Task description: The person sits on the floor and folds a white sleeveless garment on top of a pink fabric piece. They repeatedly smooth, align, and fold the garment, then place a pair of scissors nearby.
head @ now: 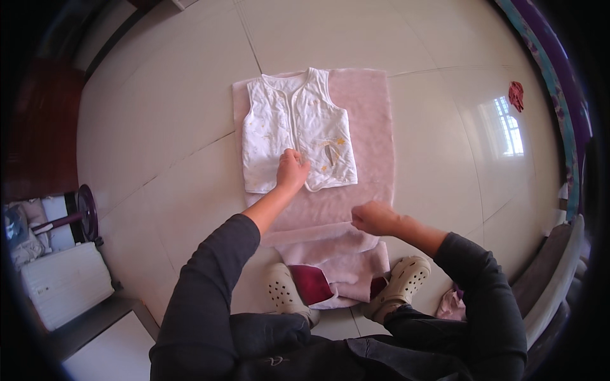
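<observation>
A white sleeveless vest (267,124) with yellow stars and a grey printed motif lies flat, neck away from me, front edges meeting in the middle. Over its lower front opening is my left hand (292,169), fingers curled together; whether they pinch the edge is hidden. Beneath the vest spreads a pink plush cloth (367,128), its near end bunched into folds between my feet, where dark red fabric (312,285) shows. My right hand (375,218) is just above the cloth's near right part, right of the vest's hem, fingers curled in with nothing visible in them.
Beige clogs (285,288) on my feet flank the cloth's folds. On the tiled floor (190,105) a small red cloth (516,96) lies far right. A white package (66,285) and a purple round-based stand (87,213) are at left. Grey cushion-like edges (555,281) border the right.
</observation>
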Demonstrator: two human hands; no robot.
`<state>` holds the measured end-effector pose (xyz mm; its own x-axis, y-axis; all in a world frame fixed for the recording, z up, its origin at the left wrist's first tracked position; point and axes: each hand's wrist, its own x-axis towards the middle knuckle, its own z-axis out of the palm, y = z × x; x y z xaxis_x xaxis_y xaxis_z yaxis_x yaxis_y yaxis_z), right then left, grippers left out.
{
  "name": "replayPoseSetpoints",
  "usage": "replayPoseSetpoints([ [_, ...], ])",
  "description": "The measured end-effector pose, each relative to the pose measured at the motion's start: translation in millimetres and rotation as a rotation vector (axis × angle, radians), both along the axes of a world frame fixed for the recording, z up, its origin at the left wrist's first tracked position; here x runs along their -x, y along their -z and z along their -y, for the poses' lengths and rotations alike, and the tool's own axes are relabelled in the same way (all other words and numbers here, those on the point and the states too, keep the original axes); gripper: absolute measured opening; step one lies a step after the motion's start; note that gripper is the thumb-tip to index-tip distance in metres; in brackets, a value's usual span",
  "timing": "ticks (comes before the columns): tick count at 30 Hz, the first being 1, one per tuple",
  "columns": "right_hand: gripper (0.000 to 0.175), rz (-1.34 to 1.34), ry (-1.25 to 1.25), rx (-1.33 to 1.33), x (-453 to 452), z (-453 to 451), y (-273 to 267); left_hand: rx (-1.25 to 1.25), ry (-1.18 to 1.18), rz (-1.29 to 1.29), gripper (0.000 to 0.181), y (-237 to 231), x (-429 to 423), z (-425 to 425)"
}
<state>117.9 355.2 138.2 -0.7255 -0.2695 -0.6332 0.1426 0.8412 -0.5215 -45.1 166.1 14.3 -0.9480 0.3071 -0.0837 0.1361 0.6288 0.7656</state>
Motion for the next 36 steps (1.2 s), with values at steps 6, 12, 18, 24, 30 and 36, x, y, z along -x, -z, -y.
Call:
replayPoseSetpoints([
  [6,0.018,-0.153,0.120,0.020,19.4,11.7,11.1,-0.033,-0.218,0.381,0.041,-19.9,6.7,-28.3],
  [12,0.010,-0.535,0.232,0.035,8.4,15.9,31.6,0.103,-0.017,0.044,0.030,-56.5,10.7,-20.9],
  [18,0.011,-0.468,0.075,-0.052,15.1,0.2,47.7,0.366,0.036,0.115,0.034,-36.6,20.1,-9.1],
  [24,0.033,-0.684,0.305,-0.075,63.1,7.9,21.2,0.321,0.093,0.077,0.033,-38.3,17.6,-5.3],
  [30,0.057,-0.785,0.416,-0.272,120.8,17.5,62.5,0.230,0.103,0.064,0.029,-31.8,14.3,-5.8],
  [36,0.060,-0.830,0.476,-0.232,135.0,10.2,105.0,0.198,0.118,0.065,0.029,-27.1,14.8,-4.9],
])
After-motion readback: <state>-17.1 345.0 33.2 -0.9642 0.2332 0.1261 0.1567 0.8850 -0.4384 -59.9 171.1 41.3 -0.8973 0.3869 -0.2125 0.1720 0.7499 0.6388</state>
